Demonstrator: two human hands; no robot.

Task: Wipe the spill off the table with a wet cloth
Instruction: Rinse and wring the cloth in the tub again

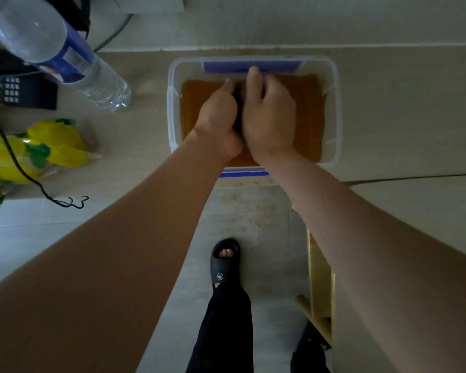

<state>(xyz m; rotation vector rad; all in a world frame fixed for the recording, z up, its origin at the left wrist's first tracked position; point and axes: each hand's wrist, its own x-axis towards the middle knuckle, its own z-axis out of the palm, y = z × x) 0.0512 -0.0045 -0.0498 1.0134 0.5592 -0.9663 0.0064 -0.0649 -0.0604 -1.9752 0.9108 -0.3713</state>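
Both hands, left [221,114] and right [269,117], fingers curled, squeeze dark cloth [238,109] over tub [334,109] | cloth soft, wet, drippy | grip at bunched middle

A pale beige table [404,125] fills the upper frame beneath a light wall [307,20]. Grey floor tiles [269,265] run down the centre, blotched near the table's edge. A yellowish wooden chair [320,292] stands at lower right. Lighting is dim.
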